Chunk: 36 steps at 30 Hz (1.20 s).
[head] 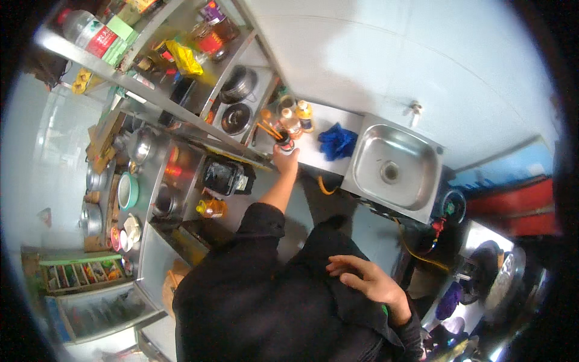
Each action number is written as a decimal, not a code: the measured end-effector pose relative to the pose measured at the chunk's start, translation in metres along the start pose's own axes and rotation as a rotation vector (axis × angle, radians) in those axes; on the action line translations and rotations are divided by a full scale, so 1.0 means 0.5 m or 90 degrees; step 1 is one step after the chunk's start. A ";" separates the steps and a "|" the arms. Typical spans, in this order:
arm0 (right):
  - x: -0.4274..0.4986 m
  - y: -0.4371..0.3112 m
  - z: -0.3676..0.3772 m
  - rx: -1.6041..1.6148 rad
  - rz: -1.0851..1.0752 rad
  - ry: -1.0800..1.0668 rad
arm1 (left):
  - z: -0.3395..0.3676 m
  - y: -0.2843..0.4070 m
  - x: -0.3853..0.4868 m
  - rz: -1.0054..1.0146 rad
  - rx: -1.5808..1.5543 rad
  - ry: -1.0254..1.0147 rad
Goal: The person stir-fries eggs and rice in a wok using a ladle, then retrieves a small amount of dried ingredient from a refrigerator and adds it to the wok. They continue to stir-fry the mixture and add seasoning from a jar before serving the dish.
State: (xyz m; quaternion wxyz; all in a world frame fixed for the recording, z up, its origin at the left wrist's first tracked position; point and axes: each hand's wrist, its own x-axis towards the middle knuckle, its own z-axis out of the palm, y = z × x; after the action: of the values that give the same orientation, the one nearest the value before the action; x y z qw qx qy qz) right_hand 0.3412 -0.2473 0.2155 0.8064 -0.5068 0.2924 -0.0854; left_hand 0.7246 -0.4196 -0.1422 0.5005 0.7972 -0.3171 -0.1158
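My left hand stretches out to the white counter, its fingers around a small dark jar with a label. Orange-brown chopsticks lean out of the jar's mouth. Just behind it stand a clear plastic bottle and a bottle of yellow liquid, both with pale caps. A crumpled blue cloth or glove lies to their right, beside the sink. In front of my dark clothing, my right hand hangs with loosely bent fingers, thumb apart, holding nothing.
A stainless steel sink adjoins the counter under a wall tap. On the left, a metal shelf carries pots and jars. A black-lined bin and an oil bottle sit low. A yellow hose runs at right.
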 end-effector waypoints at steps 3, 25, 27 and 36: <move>0.069 -0.020 -0.011 -0.058 0.019 0.012 | 0.022 0.001 0.038 -0.109 0.044 0.034; 0.043 0.023 -0.082 -0.157 -0.092 0.564 | -0.109 0.382 -0.338 0.375 -0.105 -0.400; 0.002 0.019 -0.088 -0.213 -0.114 0.639 | -0.113 0.435 -0.408 0.456 -0.167 -0.390; -0.281 0.038 -0.048 -0.404 -0.267 0.832 | -0.094 0.600 -0.671 0.677 -0.278 -0.710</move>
State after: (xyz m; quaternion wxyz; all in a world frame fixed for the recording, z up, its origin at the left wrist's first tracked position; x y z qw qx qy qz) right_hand 0.2104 -0.1956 0.2456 0.2513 -0.6058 0.6190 -0.4321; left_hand 0.3722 -0.2662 0.0969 0.4012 0.2477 -0.8284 -0.3026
